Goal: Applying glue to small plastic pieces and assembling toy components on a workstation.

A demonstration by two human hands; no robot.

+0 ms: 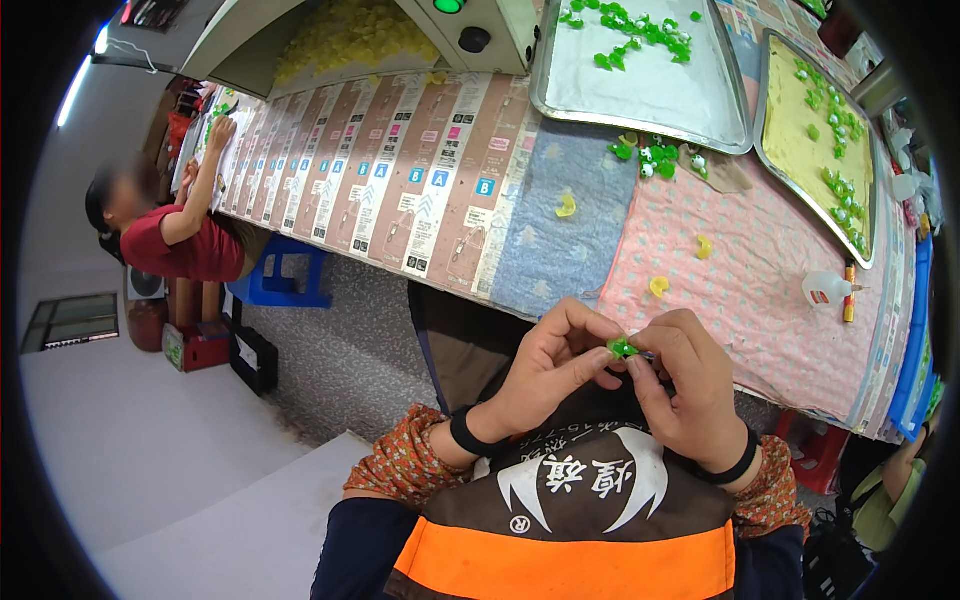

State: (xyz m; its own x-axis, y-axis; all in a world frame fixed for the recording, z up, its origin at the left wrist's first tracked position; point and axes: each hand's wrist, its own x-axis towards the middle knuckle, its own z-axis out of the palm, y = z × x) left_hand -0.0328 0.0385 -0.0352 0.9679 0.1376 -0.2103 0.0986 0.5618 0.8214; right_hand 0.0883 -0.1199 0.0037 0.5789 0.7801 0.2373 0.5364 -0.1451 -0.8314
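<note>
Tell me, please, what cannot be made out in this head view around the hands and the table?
- Small green piece: mostly covered by the fingertips of the left hand and right hand; its shape is unclear.
- Green pieces on the right tray: too small to tell apart.
- White bottle: small, near the bent rim.
- Person in green, lower right: cut off by the edge.

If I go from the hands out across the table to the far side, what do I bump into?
Small green piece held by left hand and right hand → yellow piece → green pieces on cloth → silver tray.
</note>
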